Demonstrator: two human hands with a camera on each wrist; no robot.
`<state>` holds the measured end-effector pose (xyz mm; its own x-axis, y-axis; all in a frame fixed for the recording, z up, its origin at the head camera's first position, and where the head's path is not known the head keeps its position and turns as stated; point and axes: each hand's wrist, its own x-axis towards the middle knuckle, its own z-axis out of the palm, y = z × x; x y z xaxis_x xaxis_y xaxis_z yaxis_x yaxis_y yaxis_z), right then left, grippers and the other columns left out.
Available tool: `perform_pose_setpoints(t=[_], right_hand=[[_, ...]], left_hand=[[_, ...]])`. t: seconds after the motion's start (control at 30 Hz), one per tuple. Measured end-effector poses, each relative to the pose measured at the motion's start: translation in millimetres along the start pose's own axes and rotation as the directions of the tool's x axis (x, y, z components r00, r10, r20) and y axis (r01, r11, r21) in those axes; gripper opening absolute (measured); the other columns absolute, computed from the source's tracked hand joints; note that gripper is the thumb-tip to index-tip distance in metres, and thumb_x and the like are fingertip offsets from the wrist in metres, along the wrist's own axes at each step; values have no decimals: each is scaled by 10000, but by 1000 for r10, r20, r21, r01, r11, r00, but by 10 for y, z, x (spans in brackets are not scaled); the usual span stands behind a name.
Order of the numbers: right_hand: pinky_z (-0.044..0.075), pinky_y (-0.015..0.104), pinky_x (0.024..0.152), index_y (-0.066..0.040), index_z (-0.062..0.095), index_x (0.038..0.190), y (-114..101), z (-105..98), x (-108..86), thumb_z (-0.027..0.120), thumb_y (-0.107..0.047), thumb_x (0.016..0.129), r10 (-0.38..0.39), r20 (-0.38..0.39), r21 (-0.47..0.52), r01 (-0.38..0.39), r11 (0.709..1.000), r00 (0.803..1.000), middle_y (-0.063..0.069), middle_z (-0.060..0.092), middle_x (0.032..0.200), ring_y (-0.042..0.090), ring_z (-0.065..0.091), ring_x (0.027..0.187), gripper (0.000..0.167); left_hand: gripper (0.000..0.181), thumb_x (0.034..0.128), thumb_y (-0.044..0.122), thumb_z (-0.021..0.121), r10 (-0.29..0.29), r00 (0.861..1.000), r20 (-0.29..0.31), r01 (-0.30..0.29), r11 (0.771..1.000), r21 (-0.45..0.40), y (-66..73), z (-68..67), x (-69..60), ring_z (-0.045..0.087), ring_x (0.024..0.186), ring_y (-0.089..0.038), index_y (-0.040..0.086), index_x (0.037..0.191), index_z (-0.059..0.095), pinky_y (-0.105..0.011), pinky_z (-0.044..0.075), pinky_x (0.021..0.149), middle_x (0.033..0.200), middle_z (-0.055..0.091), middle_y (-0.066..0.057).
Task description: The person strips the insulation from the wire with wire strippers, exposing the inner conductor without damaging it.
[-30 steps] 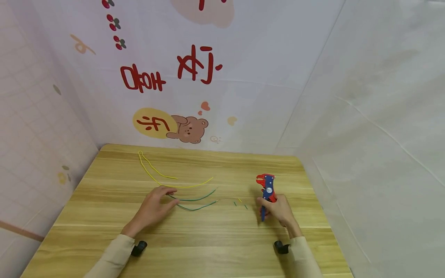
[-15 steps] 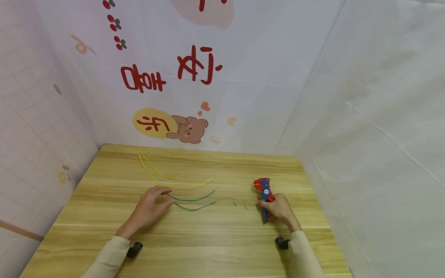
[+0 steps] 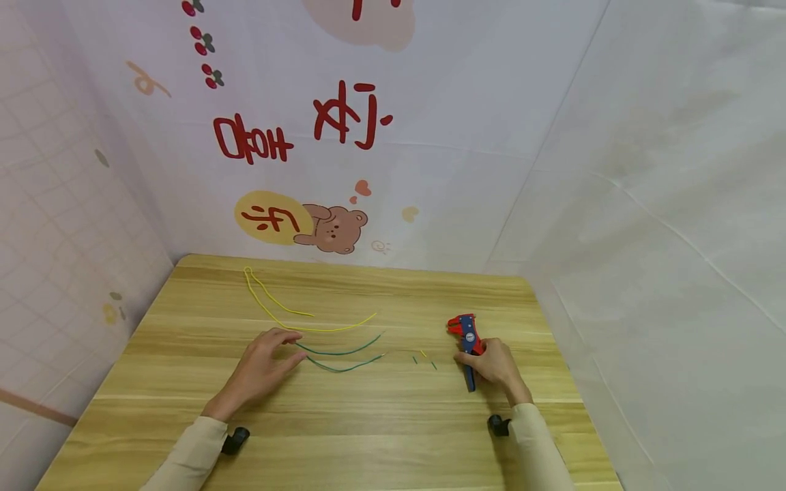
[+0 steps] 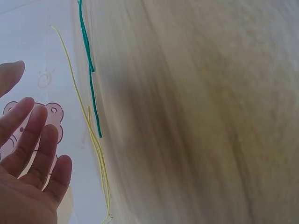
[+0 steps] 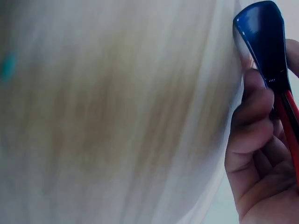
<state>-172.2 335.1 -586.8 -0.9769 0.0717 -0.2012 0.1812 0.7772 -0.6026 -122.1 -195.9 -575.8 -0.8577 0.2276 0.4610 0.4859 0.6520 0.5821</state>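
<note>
In the head view my right hand (image 3: 496,365) grips a red and blue wire stripper (image 3: 469,339) at the right of the table. Its head points to the back, low over the wood or on it. The right wrist view shows curled fingers (image 5: 252,126) by its blue handle (image 5: 262,42). My left hand (image 3: 260,368) is loosely bent beside the left ends of two green wire strands (image 3: 344,369). In the left wrist view the left hand (image 4: 32,154) has parted fingers with nothing between them, and the green strands (image 4: 96,105) lie apart from it.
A long bent yellow wire (image 3: 319,330) lies behind the green strands. Several short green and yellow scraps (image 3: 423,354) are scattered between the hands. The wooden table (image 3: 368,429) ends at a printed curtain (image 3: 430,204) at the back, with white sheets at both sides.
The left hand has shifted slightly left, baring more of the green strands. The wire stripper in my right hand has come down and a little left, with its head lower.
</note>
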Motion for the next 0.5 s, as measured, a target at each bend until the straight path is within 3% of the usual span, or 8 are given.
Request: perform_pose_setpoints(t=[0.1,0.3,0.5], right_hand=[[403,263,555,-43,682,949,4,-12,4,927,-496,917,-8,-29,-27,7,1000,1000,30,638,742,150,543,628,516],[423,296,651,48,686,1188,11,-21,-3,935,-482,917,-21,-76,-41,18,999,997,91,661,905,203,573,781,646],[407,291,665,50,707,1172,9,-25,-26,933,-440,937,-60,-119,-45,55,997,991,110,663,953,212,561,816,589]], left_hand=[[346,937,111,926,-2,1000,0,2,1000,8,-17,1,-5,740,1068,-296,60,1259,810,-505,589,905,1154,812,-110],[344,943,116,924,-1,1000,3,1,1000,27,-53,10,-15,733,1093,-299,65,1261,805,-523,587,923,1176,810,-123],[343,957,123,912,0,1000,6,-1,1000,22,-77,16,-8,723,1116,-333,57,1274,800,-574,558,950,1212,804,-116]])
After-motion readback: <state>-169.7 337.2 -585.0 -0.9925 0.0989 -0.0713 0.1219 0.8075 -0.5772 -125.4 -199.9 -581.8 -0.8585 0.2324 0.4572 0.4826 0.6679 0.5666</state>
